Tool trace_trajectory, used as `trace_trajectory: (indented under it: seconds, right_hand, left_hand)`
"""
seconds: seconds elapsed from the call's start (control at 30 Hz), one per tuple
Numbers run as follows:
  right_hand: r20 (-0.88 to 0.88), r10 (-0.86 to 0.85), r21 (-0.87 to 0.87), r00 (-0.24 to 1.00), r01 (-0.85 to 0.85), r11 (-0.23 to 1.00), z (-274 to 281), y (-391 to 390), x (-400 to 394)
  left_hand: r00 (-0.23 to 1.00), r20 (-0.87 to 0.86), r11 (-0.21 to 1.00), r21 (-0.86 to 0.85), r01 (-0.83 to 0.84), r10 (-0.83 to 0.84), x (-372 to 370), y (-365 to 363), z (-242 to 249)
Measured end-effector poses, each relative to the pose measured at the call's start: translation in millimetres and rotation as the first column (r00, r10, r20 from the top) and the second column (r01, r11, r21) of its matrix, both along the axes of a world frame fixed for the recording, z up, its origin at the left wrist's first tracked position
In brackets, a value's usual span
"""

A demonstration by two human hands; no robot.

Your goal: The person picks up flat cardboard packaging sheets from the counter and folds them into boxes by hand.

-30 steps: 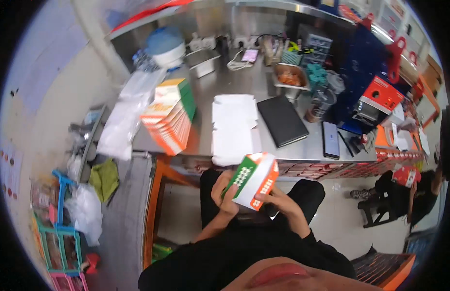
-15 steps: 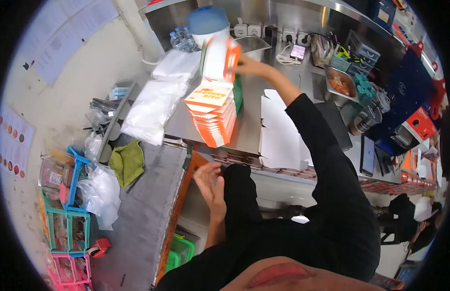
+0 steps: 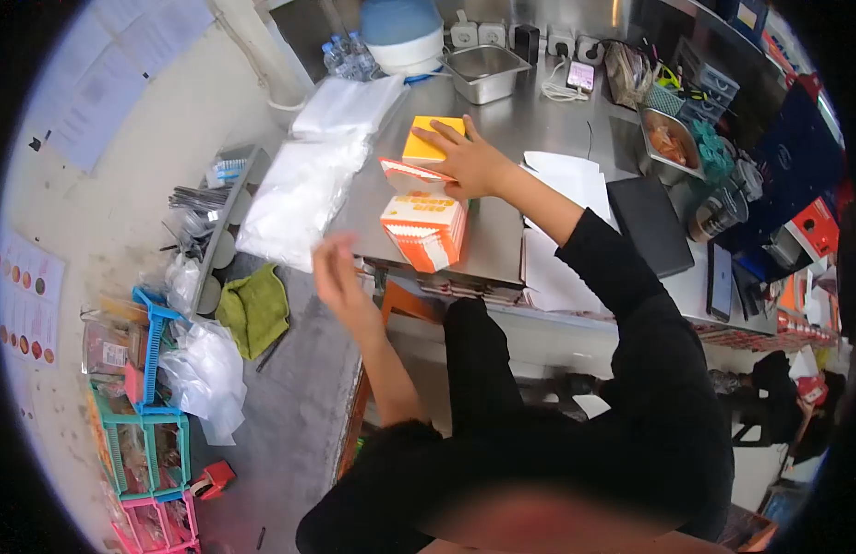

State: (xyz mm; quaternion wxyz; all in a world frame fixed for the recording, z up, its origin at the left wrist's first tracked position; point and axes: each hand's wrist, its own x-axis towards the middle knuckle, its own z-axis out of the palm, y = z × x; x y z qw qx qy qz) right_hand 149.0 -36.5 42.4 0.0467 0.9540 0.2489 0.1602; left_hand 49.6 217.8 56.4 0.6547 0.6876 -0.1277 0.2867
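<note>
An orange-and-white stack of nested printed cardboard food cartons (image 3: 422, 226) stands near the counter's front edge. Behind it lies a yellow panel (image 3: 428, 146), apparently part of a carton, with a white-and-orange flap (image 3: 411, 175) tilted up between them. My right hand (image 3: 479, 168) rests on the yellow panel, fingers spread, thumb down by the flap. It partly covers the panel and the cartons' right side. My left hand (image 3: 343, 288) is raised to the left of the stack, slightly blurred, fingers extended and nothing in it.
Clear plastic bags (image 3: 303, 198) lie left of the cartons. White flat sheets (image 3: 566, 272) and a black folder-like item (image 3: 648, 226) are on the right. At the back stand a steel pan (image 3: 486, 76) and a blue-lidded tub (image 3: 400, 37). A green cloth (image 3: 253, 309) hangs over the left table.
The upright open carton at the back has come down, and the yellow panel now shows under my right hand. My left hand has risen and moved left. The view has shifted slightly.
</note>
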Motion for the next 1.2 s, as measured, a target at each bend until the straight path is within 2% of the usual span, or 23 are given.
trace_trajectory:
  seconds: [0.07, 0.13, 0.17, 0.23, 0.3, 0.37, 0.4, 0.43, 0.47, 0.5, 0.6, 0.63, 0.73, 0.77, 0.83, 0.87, 0.9, 0.97, 1.0, 1.03, 1.07, 1.1, 1.2]
  right_hand:
    - [-0.005, -0.044, -0.033, 0.999, 0.044, 0.998, -2.0, 6.5, -6.1]
    - [-0.035, -0.082, -0.064, 0.996, 0.080, 0.995, 3.4, 11.2, -7.8]
    - [-0.082, -0.115, -0.083, 0.990, 0.109, 0.991, 8.2, 14.3, -9.2]
    - [-0.182, -0.182, -0.120, 0.966, 0.161, 0.980, 15.7, 22.8, -12.6]
    - [-0.149, -0.258, -0.199, 0.955, 0.226, 0.953, -0.5, 32.8, -13.4]
    - [-0.190, -0.435, -0.242, 0.880, 0.387, 0.890, -1.5, 57.7, -30.8]
    - [-0.001, -0.440, -0.257, 0.898, 0.425, 0.868, -25.8, 68.9, -39.2]
    - [0.184, -0.443, -0.253, 0.877, 0.478, 0.841, -50.5, 79.9, -47.2]
    - [0.136, -0.374, -0.228, 0.918, 0.396, 0.889, -57.2, 88.9, -72.1]
    - [0.267, -0.329, -0.001, 0.906, 0.341, 0.940, -88.4, 102.3, -84.2]
    - [0.277, -0.217, 0.216, 0.936, 0.159, 0.963, -94.7, 93.4, -115.0]
    - [0.229, -0.211, 0.272, 0.950, 0.145, 0.951, -78.0, 90.7, -128.6]
    - [0.071, -0.134, 0.469, 0.988, 0.085, 0.879, -37.9, 74.3, -184.6]
    - [-0.034, -0.070, 0.535, 0.997, 0.077, 0.841, -13.9, 62.8, -220.4]
    - [-0.094, 0.049, 0.656, 0.994, 0.025, 0.755, -9.6, 31.5, -273.5]
    - [-0.177, 0.122, 0.758, 0.977, 0.056, 0.650, -13.7, 11.2, -298.3]
    - [-0.246, 0.205, 0.843, 0.947, 0.105, 0.527, -20.2, -10.6, -322.0]
    - [-0.440, 0.232, 0.886, 0.867, 0.378, 0.269, -50.5, -48.3, -369.4]
    - [-0.513, 0.214, 0.858, 0.831, 0.496, 0.132, -66.6, -63.1, -391.3]
    - [-0.611, 0.191, 0.791, 0.769, 0.602, 0.105, -70.0, -78.6, -411.2]
    - [-0.627, 0.145, 0.772, 0.766, 0.636, -0.020, -76.3, -85.3, -430.6]
    - [-0.620, 0.122, 0.766, 0.775, 0.632, -0.119, -86.3, -91.8, -449.4]
    - [-0.576, -0.004, 0.797, 0.817, 0.561, -0.226, -100.4, -100.6, -491.9]
  left_hand:
    - [0.993, 0.008, 0.993, -0.016, 0.117, -0.117, 34.0, -7.7, 28.3]
    - [0.927, -0.061, 0.916, 0.144, 0.374, -0.369, 80.4, -22.0, 56.8]
    - [0.868, -0.113, 0.816, 0.299, 0.494, -0.484, 115.4, -35.4, 63.8]
    - [0.700, -0.115, 0.476, 0.655, 0.587, -0.705, 218.9, -77.6, 40.1]
    - [0.651, -0.603, 0.254, 0.614, 0.748, -0.460, 221.3, -131.3, 38.3]
    - [0.824, -0.470, 0.073, 0.854, 0.515, -0.315, 205.1, -148.8, 23.6]
    - [0.892, -0.365, -0.033, 0.928, 0.370, -0.265, 196.1, -159.1, 16.7]
    - [0.950, -0.187, 0.085, 0.973, 0.214, -0.249, 184.8, -156.4, 6.2]
    - [0.957, -0.137, 0.118, 0.978, 0.171, -0.255, 176.5, -153.2, 2.3]
    - [0.963, -0.087, 0.154, 0.980, 0.129, -0.255, 169.6, -149.0, -0.1]
    - [0.955, -0.004, 0.288, 0.953, 0.094, -0.297, 186.0, -148.3, -18.9]
    - [0.949, 0.014, 0.333, 0.938, 0.097, -0.316, 186.7, -148.5, -21.5]
    - [0.953, 0.124, 0.288, 0.957, -0.041, -0.276, 179.3, -149.7, -17.2]
    - [0.910, 0.310, 0.333, 0.918, -0.213, -0.274, 180.7, -151.7, -29.3]
    - [0.821, 0.469, 0.349, 0.866, -0.357, -0.326, 116.5, -156.9, -11.8]
    - [0.814, 0.299, 0.435, 0.898, -0.063, -0.499, 82.3, -164.0, -11.4]
    - [0.728, 0.142, 0.446, 0.861, 0.243, -0.671, 43.3, -170.9, -12.9]
    - [0.507, -0.191, 0.065, 0.893, 0.445, -0.841, -38.1, -178.1, -23.9]
    - [0.449, -0.269, -0.061, 0.903, 0.426, -0.852, -57.5, -186.0, -35.7]
    - [0.523, -0.314, -0.126, 0.923, 0.363, -0.792, -65.0, -189.8, -50.0]
    - [0.593, -0.342, -0.197, 0.934, 0.296, -0.729, -68.3, -196.1, -62.5]
    - [0.611, -0.351, -0.200, 0.932, 0.303, -0.709, -69.8, -198.7, -66.6]
    - [0.533, -0.413, -0.230, 0.897, 0.377, -0.739, -56.9, -205.1, -56.8]
